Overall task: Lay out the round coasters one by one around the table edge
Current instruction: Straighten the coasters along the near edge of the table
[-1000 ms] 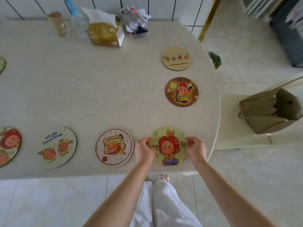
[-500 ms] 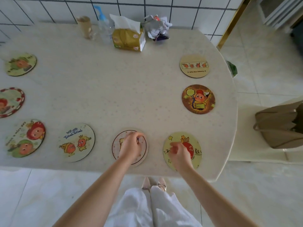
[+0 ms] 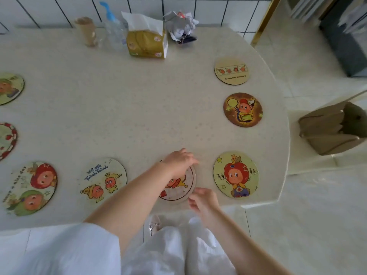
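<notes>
Several round cartoon coasters lie around the edge of the pale table point(image 3: 129, 116). A white coaster with a pink rim point(image 3: 178, 190) lies at the near edge. My left hand point(image 3: 179, 161) covers its top, fingers curled over its far rim. My right hand point(image 3: 204, 201) pinches its lower right rim. Right of it lies a yellow coaster with a red-haired figure point(image 3: 236, 174), free of both hands. A brown coaster point(image 3: 243, 110) and a beige coaster point(image 3: 231, 71) follow along the right edge. To the left lie a "we are" coaster point(image 3: 103, 180) and a green and red coaster point(image 3: 30, 188).
Two more coasters point(image 3: 7, 140) point(image 3: 10, 88) are cut off at the left border. A tissue pack point(image 3: 148, 43), plastic bottle point(image 3: 113, 30), paper cup point(image 3: 86, 31) and crumpled wrapper point(image 3: 180, 26) stand by the tiled wall. A tan handbag point(image 3: 331, 128) sits right of the table.
Both hands left the yellow red-haired coaster and moved left to the pink-rimmed coaster. The view swung left, showing more coasters on that side.
</notes>
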A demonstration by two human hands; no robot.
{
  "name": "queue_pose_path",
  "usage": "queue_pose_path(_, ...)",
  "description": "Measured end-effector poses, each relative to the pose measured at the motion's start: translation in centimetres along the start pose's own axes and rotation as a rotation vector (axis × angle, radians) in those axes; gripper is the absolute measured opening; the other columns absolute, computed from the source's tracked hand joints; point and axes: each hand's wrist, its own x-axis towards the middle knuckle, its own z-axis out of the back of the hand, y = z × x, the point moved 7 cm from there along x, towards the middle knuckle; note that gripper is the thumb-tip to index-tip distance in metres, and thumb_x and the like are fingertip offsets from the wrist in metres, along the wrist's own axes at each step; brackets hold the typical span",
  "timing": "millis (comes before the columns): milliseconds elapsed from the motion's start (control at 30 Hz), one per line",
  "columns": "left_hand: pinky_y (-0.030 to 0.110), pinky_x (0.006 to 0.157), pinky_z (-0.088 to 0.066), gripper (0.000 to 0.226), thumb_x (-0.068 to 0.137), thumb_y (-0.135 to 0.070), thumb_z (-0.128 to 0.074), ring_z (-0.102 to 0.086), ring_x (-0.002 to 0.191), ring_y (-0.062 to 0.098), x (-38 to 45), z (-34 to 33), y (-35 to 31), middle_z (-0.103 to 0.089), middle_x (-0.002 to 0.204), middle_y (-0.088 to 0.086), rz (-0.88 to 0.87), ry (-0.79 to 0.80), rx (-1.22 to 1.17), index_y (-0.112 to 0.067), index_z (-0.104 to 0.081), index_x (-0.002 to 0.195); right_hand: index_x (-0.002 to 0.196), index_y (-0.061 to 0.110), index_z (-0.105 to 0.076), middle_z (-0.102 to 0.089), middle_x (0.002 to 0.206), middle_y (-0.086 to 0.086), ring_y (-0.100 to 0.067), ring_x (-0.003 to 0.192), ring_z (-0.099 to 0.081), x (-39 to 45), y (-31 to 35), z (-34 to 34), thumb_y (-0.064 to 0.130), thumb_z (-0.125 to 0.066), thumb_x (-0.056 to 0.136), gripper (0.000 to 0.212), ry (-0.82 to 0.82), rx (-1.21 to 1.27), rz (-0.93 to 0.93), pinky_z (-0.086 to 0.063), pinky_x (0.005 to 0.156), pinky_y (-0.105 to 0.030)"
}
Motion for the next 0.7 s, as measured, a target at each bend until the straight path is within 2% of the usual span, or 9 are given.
queue_pose_path(33, 0.041, 0.099, -0.044, 0.069, 0.083, 0.017, -0.038, -0.041, 0.122, 0.024, -0.2, 0.0, -0.2, -0.052, 0.131, 0.004, -0.032, 0.008, 0.039, -0.024, -0.049, 0.139, 0.103, 0.008, -0.028, -0.05, 0.063, -0.011, -0.017, 0.05, -0.042, 0.0, 0.0, -0.5, -0.012, -0.046, 0.079, 0.037, -0.021, 0.019, -0.008, -0.037, 0.043, -0.02)
queue_pose_path(67, 0.041, 0.096, -0.045, 0.065, 0.084, 0.015, -0.04, -0.041, 0.12, 0.024, -0.3, 0.1, -0.3, -0.051, 0.128, 0.005, -0.055, 0.003, 0.068, -0.023, -0.052, 0.136, 0.066, 0.021, -0.038, -0.047, 0.055, -0.008, -0.016, 0.044, -0.038, -0.3, 0.2, -0.7, -0.012, -0.045, 0.077, 0.035, -0.054, -0.001, 0.01, -0.03, 0.038, -0.019)
queue_pose_path(200, 0.038, 0.089, -0.046, 0.036, 0.089, 0.0, -0.052, -0.043, 0.109, 0.025, -1.3, 1.4, -0.3, -0.053, 0.115, 0.006, -0.132, -0.078, 0.148, -0.016, -0.065, 0.119, 0.051, 0.015, -0.037, -0.037, 0.033, 0.008, -0.015, 0.04, -0.036, -1.2, 0.6, -1.7, -0.006, -0.054, 0.077, 0.038, -0.144, -0.032, 0.037, -0.03, 0.039, -0.023)
queue_pose_path(300, 0.036, 0.088, -0.045, 0.022, 0.089, -0.008, -0.059, -0.045, 0.108, 0.024, -2.4, 2.3, 0.3, -0.056, 0.111, 0.006, -0.174, -0.129, 0.122, -0.014, -0.069, 0.107, 0.071, 0.013, -0.054, -0.056, 0.057, -0.003, -0.021, 0.058, -0.053, -1.6, 0.9, -2.4, -0.002, -0.062, 0.077, 0.018, -0.152, -0.011, 0.058, -0.048, 0.059, -0.033)
queue_pose_path(400, 0.04, 0.092, -0.046, 0.022, 0.088, -0.009, -0.056, -0.051, 0.111, 0.025, -3.9, 3.2, 1.4, -0.064, 0.11, 0.008, -0.151, -0.117, -0.002, -0.013, -0.07, 0.105, 0.093, 0.014, -0.058, -0.064, 0.077, -0.003, -0.02, 0.07, -0.062, -2.1, 0.6, -3.1, 0.003, -0.065, 0.077, 0.02, -0.14, 0.051, 0.092, -0.057, 0.075, -0.036)
queue_pose_path(500, 0.035, 0.089, -0.048, 0.02, 0.088, -0.014, -0.058, -0.061, 0.102, 0.023, -5.1, 4.4, 2.9, -0.07, 0.107, 0.005, -0.064, -0.133, -0.195, -0.016, -0.071, 0.103, 0.099, 0.009, -0.063, -0.066, 0.08, -0.001, -0.02, 0.076, -0.062, -2.5, 0.5, -4.0, 0.005, -0.065, 0.079, 0.021, -0.092, 0.101, 0.128, -0.056, 0.087, -0.043)
queue_pose_path(567, 0.032, 0.088, -0.049, 0.017, 0.087, -0.016, -0.061, -0.064, 0.097, 0.019, -6.4, 5.4, 3.8, -0.073, 0.103, 0.001, -0.023, -0.178, -0.271, -0.018, -0.073, 0.1, 0.101, 0.003, -0.066, -0.068, 0.084, -0.011, -0.022, 0.079, -0.059, -3.1, 0.5, -4.8, 0.004, -0.064, 0.08, 0.022, -0.066, 0.166, 0.162, -0.051, 0.093, -0.051)
queue_pose_path(633, 0.028, 0.085, -0.05, 0.017, 0.085, -0.015, -0.064, -0.066, 0.093, 0.015, -7.6, 6.4, 5.2, -0.075, 0.099, -0.001, 0.042, -0.252, -0.384, -0.017, -0.074, 0.099, 0.092, 0.009, -0.068, -0.07, 0.093, -0.023, -0.024, 0.085, -0.061, -3.6, 0.9, -5.2, 0.002, -0.065, 0.08, 0.014, -0.041, 0.254, 0.2, -0.047, 0.097, -0.056)
queue_pose_path(700, 0.025, 0.081, -0.051, 0.014, 0.084, -0.014, -0.068, -0.067, 0.086, 0.012, -8.9, 7.0, 6.6, -0.075, 0.092, 0.0, 0.132, -0.33, -0.581, -0.015, -0.075, 0.096, 0.087, 0.019, -0.067, -0.072, 0.098, -0.012, -0.022, 0.094, -0.067, -3.7, 1.7, -4.9, 0.005, -0.066, 0.082, 0.015, 0.004, 0.338, 0.242, -0.05, 0.099, -0.049)
